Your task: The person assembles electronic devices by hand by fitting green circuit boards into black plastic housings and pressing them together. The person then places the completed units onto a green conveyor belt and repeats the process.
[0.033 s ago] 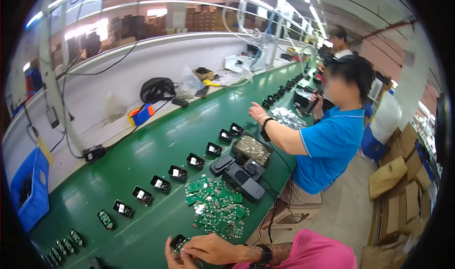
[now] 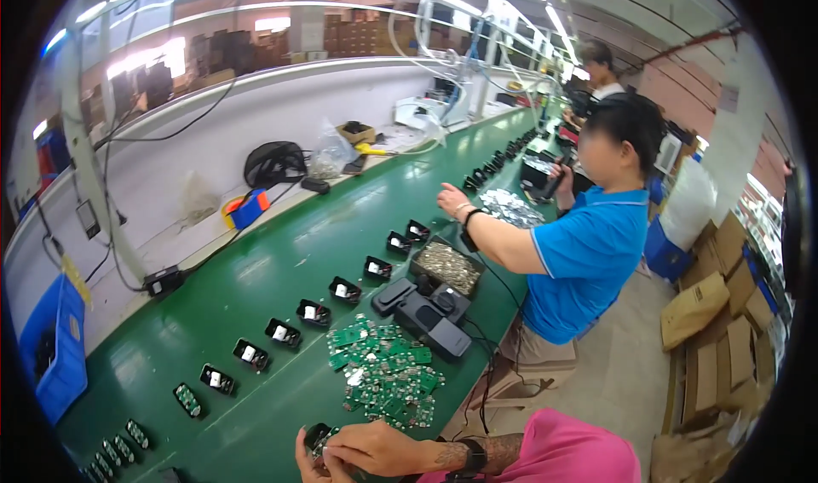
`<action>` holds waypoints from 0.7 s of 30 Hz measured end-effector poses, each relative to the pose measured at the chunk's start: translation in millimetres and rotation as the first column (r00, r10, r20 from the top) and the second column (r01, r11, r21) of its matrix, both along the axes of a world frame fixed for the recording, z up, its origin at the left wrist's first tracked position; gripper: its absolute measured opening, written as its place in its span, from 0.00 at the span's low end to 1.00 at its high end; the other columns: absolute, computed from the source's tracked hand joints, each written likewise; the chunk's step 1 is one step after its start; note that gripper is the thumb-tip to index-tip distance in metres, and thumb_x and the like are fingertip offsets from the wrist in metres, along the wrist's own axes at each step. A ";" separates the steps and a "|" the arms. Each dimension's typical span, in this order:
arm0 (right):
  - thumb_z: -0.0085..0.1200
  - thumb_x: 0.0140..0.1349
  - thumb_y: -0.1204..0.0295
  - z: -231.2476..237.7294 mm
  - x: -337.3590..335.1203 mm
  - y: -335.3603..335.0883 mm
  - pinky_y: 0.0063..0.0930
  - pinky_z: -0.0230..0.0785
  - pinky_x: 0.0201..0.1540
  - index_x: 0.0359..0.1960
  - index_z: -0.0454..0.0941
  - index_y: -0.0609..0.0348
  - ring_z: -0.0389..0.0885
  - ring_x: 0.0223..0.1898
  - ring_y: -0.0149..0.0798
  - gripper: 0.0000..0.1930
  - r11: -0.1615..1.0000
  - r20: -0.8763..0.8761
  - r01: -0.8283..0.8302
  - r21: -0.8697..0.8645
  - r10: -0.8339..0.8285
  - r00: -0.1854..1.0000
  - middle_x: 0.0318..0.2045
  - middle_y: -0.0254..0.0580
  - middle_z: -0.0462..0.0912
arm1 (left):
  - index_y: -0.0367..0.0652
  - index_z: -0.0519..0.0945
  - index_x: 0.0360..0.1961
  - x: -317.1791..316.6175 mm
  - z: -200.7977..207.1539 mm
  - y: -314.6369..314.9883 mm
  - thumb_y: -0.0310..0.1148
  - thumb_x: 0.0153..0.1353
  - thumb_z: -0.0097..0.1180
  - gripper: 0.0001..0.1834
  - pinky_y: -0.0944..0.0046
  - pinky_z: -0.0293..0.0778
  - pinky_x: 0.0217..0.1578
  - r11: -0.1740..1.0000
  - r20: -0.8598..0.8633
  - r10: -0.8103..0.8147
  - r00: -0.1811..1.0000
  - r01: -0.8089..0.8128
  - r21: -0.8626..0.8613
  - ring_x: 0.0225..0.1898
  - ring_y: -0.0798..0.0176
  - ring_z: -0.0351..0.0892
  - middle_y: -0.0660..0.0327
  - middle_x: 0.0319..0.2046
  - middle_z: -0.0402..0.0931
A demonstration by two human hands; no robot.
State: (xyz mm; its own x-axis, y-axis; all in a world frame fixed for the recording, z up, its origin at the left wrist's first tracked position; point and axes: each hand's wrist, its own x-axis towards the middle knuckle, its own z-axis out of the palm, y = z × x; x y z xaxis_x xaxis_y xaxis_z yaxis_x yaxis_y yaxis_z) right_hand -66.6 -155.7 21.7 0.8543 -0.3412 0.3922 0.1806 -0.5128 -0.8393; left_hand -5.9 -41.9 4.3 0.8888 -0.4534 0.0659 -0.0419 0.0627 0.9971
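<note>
At the near edge of the bench my left hand (image 2: 311,465) holds a small open black plastic housing (image 2: 318,436), its fingers wrapped round the side. My right hand (image 2: 375,446) meets it from the right, fingers pinched together at the housing's edge; what lies between those fingertips is hidden. Bits of green and metal show inside the housing. Just beyond my hands lies a loose pile of green circuit boards (image 2: 383,372). Left of the pile runs a diagonal row of black housings (image 2: 282,333) with white parts and wires inside. One nearby housing (image 2: 187,399) shows a green board on top.
A black device (image 2: 430,317) with cables and a tray of small metal parts (image 2: 447,266) stand beyond the boards. A person in a blue shirt (image 2: 588,236) works at the right. Several board-topped units (image 2: 115,449) and a blue bin (image 2: 64,347) are at the left.
The whole view has shifted slightly, so the bench things sit a little further left. Both my hands stay together on the housing, nearly unmoved.
</note>
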 end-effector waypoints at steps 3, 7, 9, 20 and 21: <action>0.53 0.64 0.71 -12.6 11.1 -0.3 0.37 0.75 0.34 0.37 0.79 0.56 0.82 0.33 0.47 0.05 0.988 0.029 0.056 -0.141 -0.053 0.998 0.33 0.43 0.81 | 0.34 0.68 0.64 10.2 -30.7 -3.7 0.21 0.67 0.47 0.24 0.62 0.78 0.48 0.982 -0.007 0.114 0.993 -0.114 -0.153 0.45 0.61 0.81 0.51 0.49 0.79; 0.59 0.57 0.72 24.3 0.8 -28.6 0.37 0.70 0.24 0.32 0.77 0.55 0.78 0.24 0.44 0.04 0.835 -0.019 0.016 -0.550 -0.031 0.999 0.26 0.41 0.78 | 0.36 0.73 0.63 10.3 22.6 -25.5 0.27 0.66 0.54 0.24 0.62 0.77 0.49 0.990 0.116 0.130 0.985 -0.135 0.041 0.45 0.60 0.81 0.52 0.50 0.80; 0.60 0.57 0.78 33.6 6.5 -26.0 0.36 0.66 0.21 0.30 0.79 0.58 0.76 0.18 0.44 0.02 0.966 0.027 0.050 -0.253 -0.045 0.999 0.20 0.42 0.77 | 0.36 0.73 0.62 9.5 26.3 -15.6 0.25 0.66 0.56 0.23 0.67 0.78 0.44 0.999 -0.043 0.031 0.999 -0.032 -0.014 0.44 0.67 0.81 0.53 0.51 0.80; 0.59 0.59 0.77 45.5 10.0 -32.0 0.36 0.68 0.22 0.30 0.77 0.60 0.78 0.20 0.45 0.03 0.958 -0.133 -0.186 -0.219 0.159 0.978 0.22 0.42 0.77 | 0.35 0.73 0.61 9.0 16.5 -0.2 0.30 0.68 0.59 0.23 0.76 0.73 0.27 0.998 0.226 0.070 0.972 -0.068 -0.016 0.29 0.74 0.78 0.57 0.44 0.82; 0.59 0.59 0.77 45.6 9.4 -32.2 0.36 0.68 0.22 0.30 0.77 0.60 0.78 0.20 0.45 0.03 0.959 -0.135 -0.183 -0.219 0.156 0.979 0.22 0.42 0.77 | 0.35 0.73 0.61 8.4 16.0 0.8 0.30 0.68 0.58 0.22 0.75 0.74 0.28 0.998 0.230 0.062 0.971 -0.062 -0.005 0.31 0.73 0.79 0.57 0.45 0.82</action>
State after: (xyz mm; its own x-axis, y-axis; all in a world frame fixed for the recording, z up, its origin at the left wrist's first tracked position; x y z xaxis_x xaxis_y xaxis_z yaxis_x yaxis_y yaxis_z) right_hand -57.2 -187.9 67.3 0.9355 -0.1004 0.3387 0.1906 -0.6637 -0.7233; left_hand 2.5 -41.0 20.3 0.8762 -0.3983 0.2714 -0.2743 0.0509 0.9603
